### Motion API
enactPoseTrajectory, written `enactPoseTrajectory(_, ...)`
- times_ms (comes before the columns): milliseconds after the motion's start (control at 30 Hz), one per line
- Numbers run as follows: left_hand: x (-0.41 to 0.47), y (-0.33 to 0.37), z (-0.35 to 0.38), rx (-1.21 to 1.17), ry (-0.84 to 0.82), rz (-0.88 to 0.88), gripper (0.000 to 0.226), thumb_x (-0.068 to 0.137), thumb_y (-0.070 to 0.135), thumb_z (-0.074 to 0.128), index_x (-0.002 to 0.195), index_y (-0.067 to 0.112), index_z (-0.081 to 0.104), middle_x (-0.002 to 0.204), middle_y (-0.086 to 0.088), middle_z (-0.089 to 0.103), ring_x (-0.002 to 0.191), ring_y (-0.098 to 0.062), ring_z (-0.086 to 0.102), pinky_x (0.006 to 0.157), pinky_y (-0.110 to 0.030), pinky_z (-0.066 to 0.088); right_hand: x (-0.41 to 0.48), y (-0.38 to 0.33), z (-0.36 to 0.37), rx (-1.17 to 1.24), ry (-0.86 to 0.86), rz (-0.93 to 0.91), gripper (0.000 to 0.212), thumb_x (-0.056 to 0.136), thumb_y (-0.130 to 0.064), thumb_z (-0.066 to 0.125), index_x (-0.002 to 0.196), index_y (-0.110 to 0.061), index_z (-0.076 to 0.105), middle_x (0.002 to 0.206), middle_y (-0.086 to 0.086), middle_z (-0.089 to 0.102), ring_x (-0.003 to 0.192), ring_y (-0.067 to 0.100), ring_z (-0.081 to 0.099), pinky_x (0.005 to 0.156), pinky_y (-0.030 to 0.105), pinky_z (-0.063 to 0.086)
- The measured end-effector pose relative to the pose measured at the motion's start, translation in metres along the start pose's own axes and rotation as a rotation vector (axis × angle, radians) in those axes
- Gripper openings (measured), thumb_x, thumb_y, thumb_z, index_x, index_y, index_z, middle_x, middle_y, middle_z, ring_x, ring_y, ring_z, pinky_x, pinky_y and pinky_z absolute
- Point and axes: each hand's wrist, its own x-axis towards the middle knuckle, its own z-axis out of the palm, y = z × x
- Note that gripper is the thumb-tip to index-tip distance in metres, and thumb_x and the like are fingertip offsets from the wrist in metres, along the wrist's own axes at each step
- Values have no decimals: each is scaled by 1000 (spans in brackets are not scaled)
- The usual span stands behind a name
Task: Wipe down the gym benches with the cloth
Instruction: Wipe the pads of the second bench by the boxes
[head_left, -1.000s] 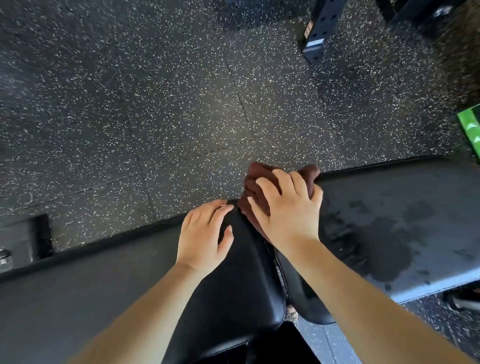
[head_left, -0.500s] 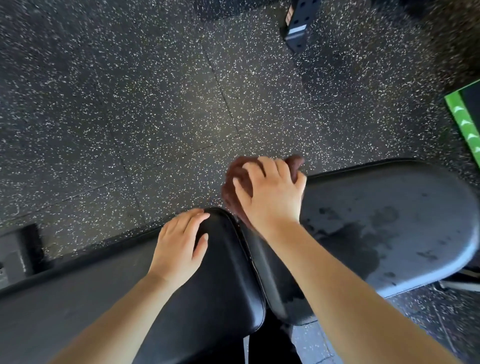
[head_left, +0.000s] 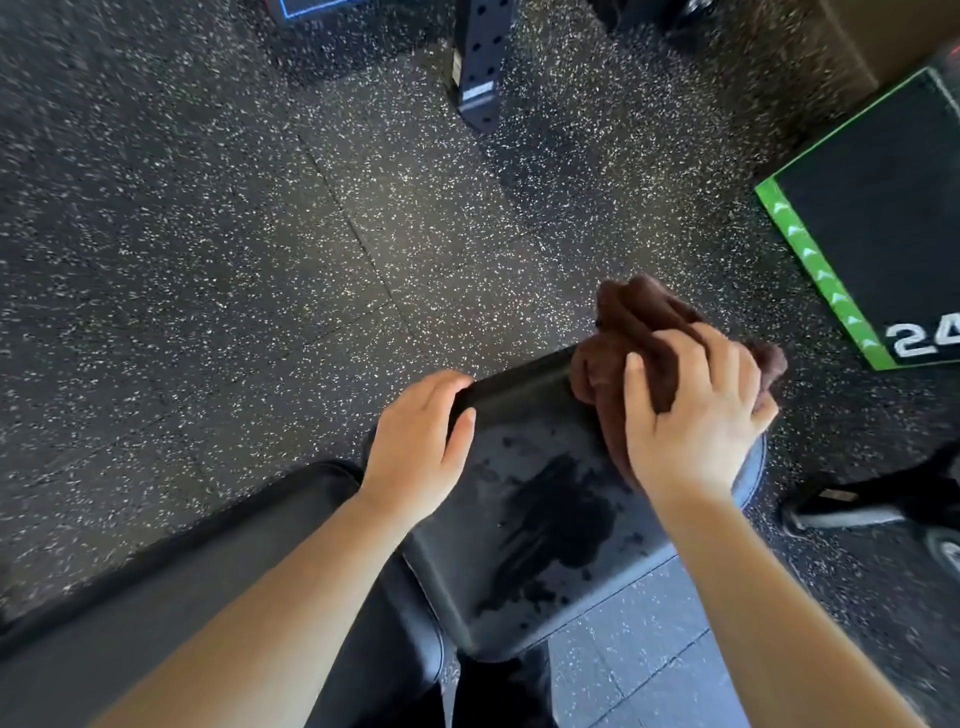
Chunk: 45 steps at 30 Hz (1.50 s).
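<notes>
The black bench has a short seat pad with dark wet streaks, and a long back pad running to the lower left. A bunched brown cloth lies on the seat pad's far right corner and hangs over its edge. My right hand holds the cloth from above, thumb and fingers curled into its folds. My left hand holds the seat pad's far left edge, with the fingers curled over the rim and the thumb on top.
Speckled black rubber floor surrounds the bench. A black box with a green edge and the number 24 stands at the right. A black perforated steel post stands at the top centre. A dark shoe and a wheel are at the right edge.
My right hand has swept the cloth right along the seat pad to its far end. My left hand has moved off the back pad and onto the seat pad's far edge.
</notes>
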Motion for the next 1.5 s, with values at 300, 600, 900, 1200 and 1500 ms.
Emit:
enactPoseTrajectory(300, 42, 61, 17, -46, -38, 106, 47, 92, 39, 29, 125, 12, 49, 127, -2, 54, 115, -19, 49, 98, -36, 38, 15, 12, -6, 61, 5, 113, 38, 89, -49, 46, 112, -25, 63, 123, 1, 59, 115, 27, 49, 88, 50, 36)
enactPoseTrajectory(600, 86, 117, 38, -53, -81, 173, 37, 94, 32, 33, 123, 17, 51, 121, 1, 55, 112, -16, 48, 95, -25, 35, -3, 53, -22, 274, 1, 266, 41, 88, -49, 46, 114, -23, 63, 123, 3, 59, 112, 27, 49, 90, 46, 40)
enactPoseTrajectory(900, 90, 121, 50, 124, 30, 158, 40, 92, 36, 26, 120, 24, 53, 118, 6, 59, 106, -15, 50, 82, -29, 38, 26, 68, -24, 559, 5, 461, 38, 86, -49, 45, 108, -25, 64, 111, -6, 62, 103, 19, 57, 86, 31, 42)
enactPoseTrajectory(1200, 90, 120, 51, 158, 30, 186, 43, 93, 36, 25, 122, 20, 52, 114, 3, 59, 102, -18, 52, 77, -29, 37, -39, 66, -21, 535, 125, 441, 38, 90, -40, 51, 113, -13, 64, 125, 7, 57, 116, 24, 50, 102, 40, 37)
enactPoseTrajectory(1500, 89, 122, 50, 141, 23, 181, 44, 91, 37, 24, 122, 21, 52, 117, 0, 59, 102, -22, 52, 80, -31, 35, -87, 21, -3, 363, 301, 585, 37, 89, -41, 54, 118, -19, 57, 130, 15, 52, 119, 35, 46, 108, 48, 30)
